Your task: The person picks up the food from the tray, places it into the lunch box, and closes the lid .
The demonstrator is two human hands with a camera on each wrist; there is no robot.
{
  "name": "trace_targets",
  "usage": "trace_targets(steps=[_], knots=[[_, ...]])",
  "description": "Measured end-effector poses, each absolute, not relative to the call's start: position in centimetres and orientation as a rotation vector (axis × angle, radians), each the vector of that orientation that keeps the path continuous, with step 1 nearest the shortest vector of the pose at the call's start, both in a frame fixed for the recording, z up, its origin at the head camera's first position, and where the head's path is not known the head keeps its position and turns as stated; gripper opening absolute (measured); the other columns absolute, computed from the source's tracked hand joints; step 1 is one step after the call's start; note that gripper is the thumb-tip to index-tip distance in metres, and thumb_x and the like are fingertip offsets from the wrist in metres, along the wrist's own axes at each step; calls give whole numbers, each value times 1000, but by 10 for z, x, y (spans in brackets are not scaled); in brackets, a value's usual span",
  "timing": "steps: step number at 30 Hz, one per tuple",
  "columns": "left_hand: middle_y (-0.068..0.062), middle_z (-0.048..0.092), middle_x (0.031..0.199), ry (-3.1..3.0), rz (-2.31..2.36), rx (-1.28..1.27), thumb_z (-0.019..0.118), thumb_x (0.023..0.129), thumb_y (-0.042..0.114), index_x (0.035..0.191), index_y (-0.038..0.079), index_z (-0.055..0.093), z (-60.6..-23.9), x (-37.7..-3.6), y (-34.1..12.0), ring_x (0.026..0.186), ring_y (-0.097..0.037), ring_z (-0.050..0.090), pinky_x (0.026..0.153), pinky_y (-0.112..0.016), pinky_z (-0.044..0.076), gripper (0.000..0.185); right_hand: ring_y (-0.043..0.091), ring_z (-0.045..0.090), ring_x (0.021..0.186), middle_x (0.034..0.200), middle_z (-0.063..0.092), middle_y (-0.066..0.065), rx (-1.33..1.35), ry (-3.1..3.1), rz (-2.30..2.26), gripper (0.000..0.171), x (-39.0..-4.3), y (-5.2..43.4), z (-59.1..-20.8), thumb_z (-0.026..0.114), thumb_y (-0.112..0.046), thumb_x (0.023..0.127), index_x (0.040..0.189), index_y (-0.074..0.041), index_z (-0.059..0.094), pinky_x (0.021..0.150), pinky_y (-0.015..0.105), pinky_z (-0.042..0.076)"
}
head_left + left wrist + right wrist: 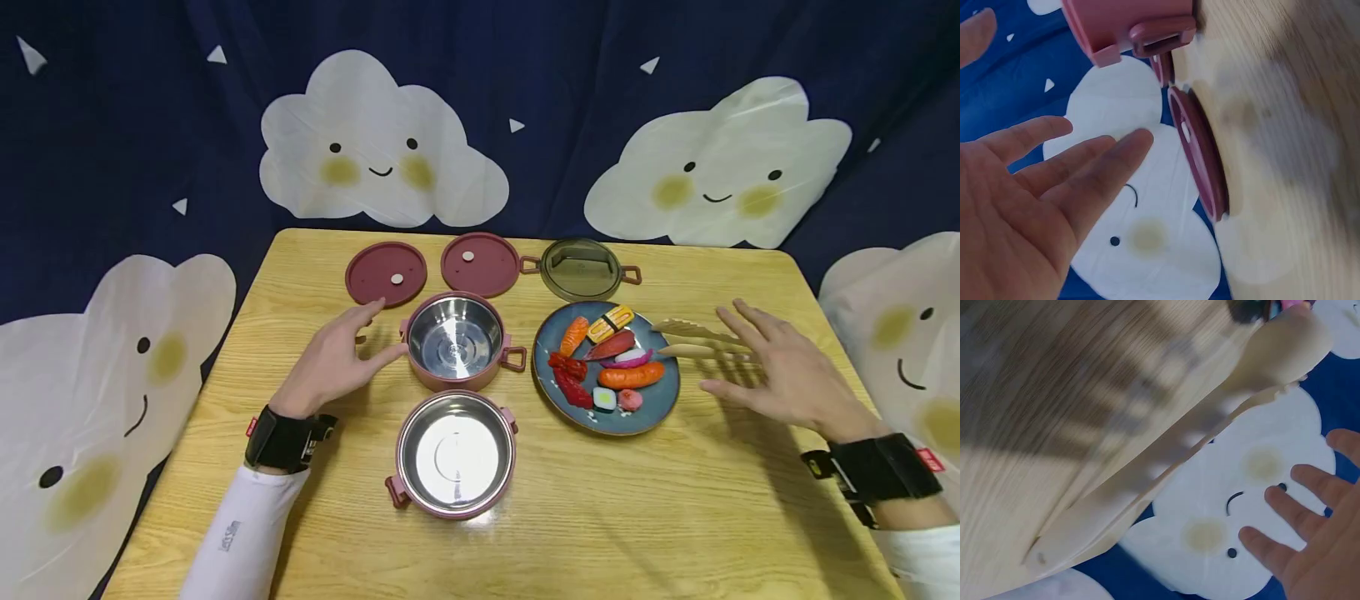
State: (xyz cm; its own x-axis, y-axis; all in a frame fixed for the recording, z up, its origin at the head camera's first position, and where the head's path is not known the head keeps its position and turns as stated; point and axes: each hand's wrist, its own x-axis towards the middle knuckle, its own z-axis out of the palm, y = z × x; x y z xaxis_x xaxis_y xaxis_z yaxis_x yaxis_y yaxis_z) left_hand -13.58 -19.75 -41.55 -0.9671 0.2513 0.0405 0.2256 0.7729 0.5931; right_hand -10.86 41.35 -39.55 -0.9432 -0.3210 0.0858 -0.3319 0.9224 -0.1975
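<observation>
On worktop [600, 517]: left hand [333, 358] flat, fingers spread, thumb just beside far pot [454, 340]; right hand [780, 371] spread, empty, over wooden fork [693, 330], near plate [660, 400].

Bare table [675, 508] is left open in front; bowls [454, 342], plate [604, 367] and lids [386, 273] are crowded behind.

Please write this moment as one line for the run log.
left hand: open, beside far steel bowl | right hand: open, over wooden utensils | blue plate: toy sushi on it
</observation>
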Motion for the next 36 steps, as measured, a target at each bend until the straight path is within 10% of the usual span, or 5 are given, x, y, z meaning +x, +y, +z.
trace_targets(steps=[19,36], knots=[[-19,68,140,2711,1278,382,73,100,30,147,4,60,-435,-168,-179,120,-39,71,93,-49,60,55,63,35,143,165,38,29,378,-3109,497,99,-137,471,-420,88,-45,83,165,-20,38,104,77,30],[-15,74,124,2766,1217,363,73,101,28,133,5,73,-436,-165,-179,112,-36,71,88,-39,55,40,50,69,106,127,70,25,512,-3037,418,66,-148,478,-442,92,-38,81,137,-10,70,83,67,52]])
